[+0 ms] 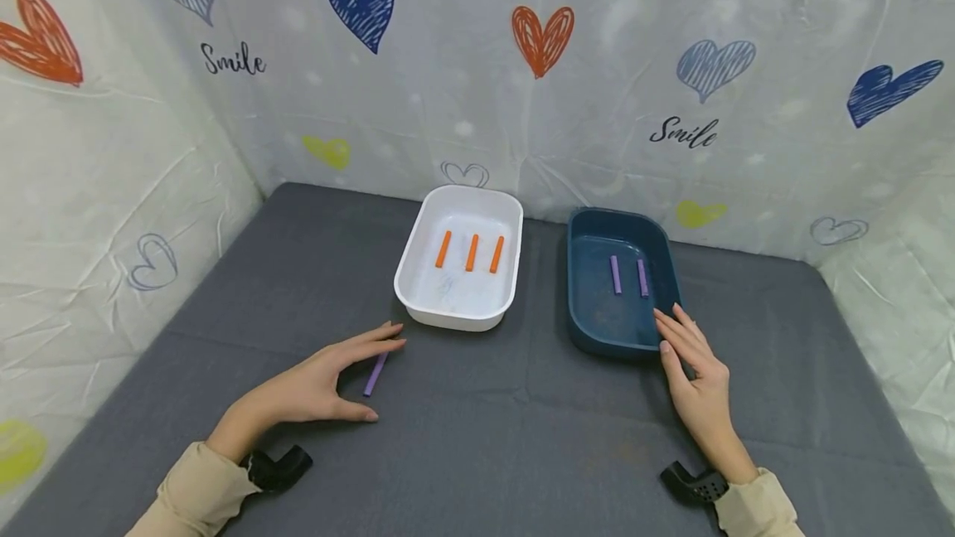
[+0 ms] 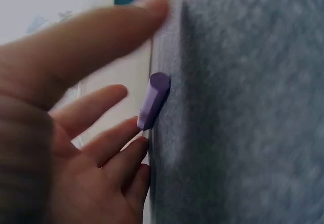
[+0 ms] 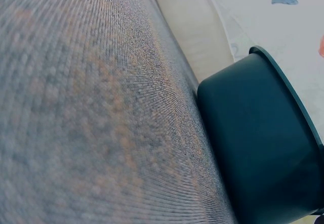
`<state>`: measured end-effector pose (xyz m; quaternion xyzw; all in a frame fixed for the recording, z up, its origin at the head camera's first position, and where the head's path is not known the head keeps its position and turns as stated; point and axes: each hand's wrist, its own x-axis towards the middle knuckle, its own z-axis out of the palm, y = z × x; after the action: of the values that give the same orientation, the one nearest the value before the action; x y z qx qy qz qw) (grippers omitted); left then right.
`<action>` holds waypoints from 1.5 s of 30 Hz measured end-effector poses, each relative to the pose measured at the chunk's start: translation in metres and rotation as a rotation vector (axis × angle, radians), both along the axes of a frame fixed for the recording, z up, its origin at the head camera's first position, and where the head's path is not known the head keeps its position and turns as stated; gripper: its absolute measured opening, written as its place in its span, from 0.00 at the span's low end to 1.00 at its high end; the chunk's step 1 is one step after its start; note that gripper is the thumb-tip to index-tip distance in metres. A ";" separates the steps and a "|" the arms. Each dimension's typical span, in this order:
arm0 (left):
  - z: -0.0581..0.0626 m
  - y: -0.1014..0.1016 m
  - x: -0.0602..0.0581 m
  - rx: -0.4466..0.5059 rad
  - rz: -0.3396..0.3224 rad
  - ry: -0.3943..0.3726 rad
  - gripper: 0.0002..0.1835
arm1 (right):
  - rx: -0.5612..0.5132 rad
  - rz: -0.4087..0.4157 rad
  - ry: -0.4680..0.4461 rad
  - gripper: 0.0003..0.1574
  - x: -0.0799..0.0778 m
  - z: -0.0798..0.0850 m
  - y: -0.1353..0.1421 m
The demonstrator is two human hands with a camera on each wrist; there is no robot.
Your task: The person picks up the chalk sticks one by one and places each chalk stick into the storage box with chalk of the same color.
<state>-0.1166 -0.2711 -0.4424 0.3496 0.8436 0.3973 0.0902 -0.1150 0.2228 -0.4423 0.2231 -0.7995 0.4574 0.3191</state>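
Observation:
A short purple chalk-like stick (image 1: pixel 376 374) lies on the grey cloth, between the spread thumb and fingers of my left hand (image 1: pixel 317 381). In the left wrist view the thumb stands clear of the stick (image 2: pixel 153 101), while the fingers reach along its far side; whether one touches it I cannot tell. My right hand (image 1: pixel 697 379) rests on the near right corner of a dark blue tub (image 1: pixel 606 336), its fingers fairly straight over the rim. Inside that tub are two purple sticks (image 1: pixel 615 275). Only the tub's outer wall (image 3: pixel 258 138) shows in the right wrist view.
Left of the blue tub stands a white tub (image 1: pixel 455 320) with three orange sticks (image 1: pixel 472 253) inside. Both tubs sit near the far edge of the grey-covered table (image 1: pixel 515 454). Behind them hangs a white curtain (image 1: pixel 455 89) printed with hearts.

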 end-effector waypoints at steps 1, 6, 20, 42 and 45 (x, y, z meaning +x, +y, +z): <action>-0.002 -0.002 -0.001 0.004 -0.005 0.009 0.46 | 0.003 -0.002 0.000 0.23 0.000 0.000 0.000; -0.008 -0.009 -0.004 0.019 0.007 0.065 0.45 | 0.010 -0.007 0.003 0.23 0.000 0.000 0.001; -0.014 -0.015 -0.007 -0.016 0.109 0.099 0.43 | 0.014 -0.016 -0.003 0.23 0.000 0.000 0.001; 0.011 0.004 -0.001 -0.073 0.145 0.135 0.41 | 0.009 -0.014 -0.002 0.24 0.001 0.002 -0.001; 0.015 0.008 0.000 -0.081 0.146 0.145 0.41 | 0.009 -0.014 -0.004 0.23 0.001 0.001 0.000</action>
<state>-0.1162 -0.2628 -0.4273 0.3112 0.8866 0.3420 0.0141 -0.1140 0.2227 -0.4410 0.2180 -0.8036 0.4521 0.3198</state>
